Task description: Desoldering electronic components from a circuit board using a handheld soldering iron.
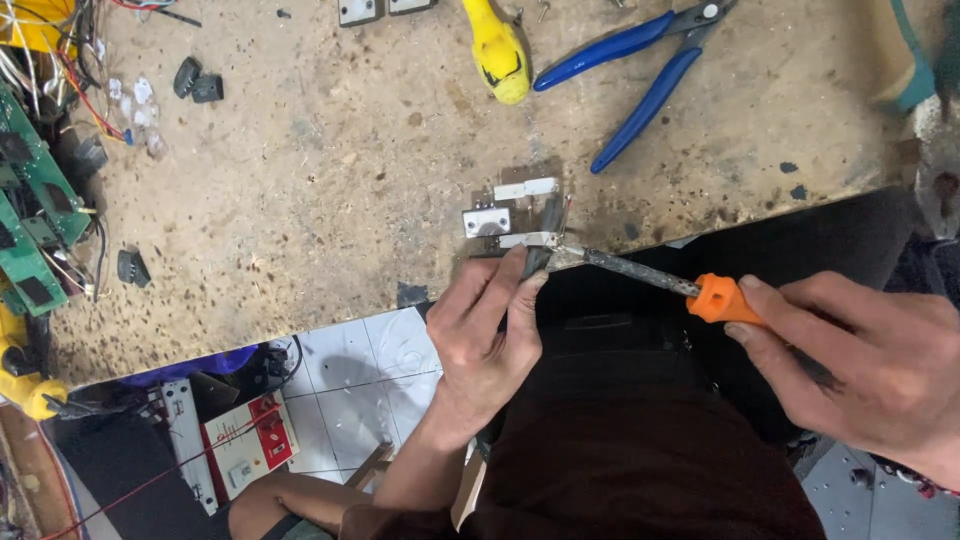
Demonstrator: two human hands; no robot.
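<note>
left hand (487, 325): centre of frame, just below the bench edge, fingertips pinched on a small dark part (536, 258) right at the lip of the bench.
right hand (868, 362): lower right, wrapped around the soldering iron (668, 284) just behind its orange collar, so closed on the handle; most of the handle buried under the palm.
iron tip: grimy shaft running up-left, touching or nearly touching the pinched part, hard to say which.
metal bits (510, 215): three small silvery tabs lying at the bench edge just above the left fingers; wire ends beside them, blurry.
bench (330, 170): worn, speckled wood top, edge slanting from lower left up to the right; big bare stretch in the middle, plenty of room there.
blue pliers (640, 70): upper middle, well apart from both hands, jaws cut off by the top edge.
yellow tool (498, 50): just left of the pliers, top cropped too.
circuit boards (30, 215): green, far left, tangled in wires, partly out of frame.
below the bench: white floor tiles and a red-and-white box (250, 445), half hidden.
</note>
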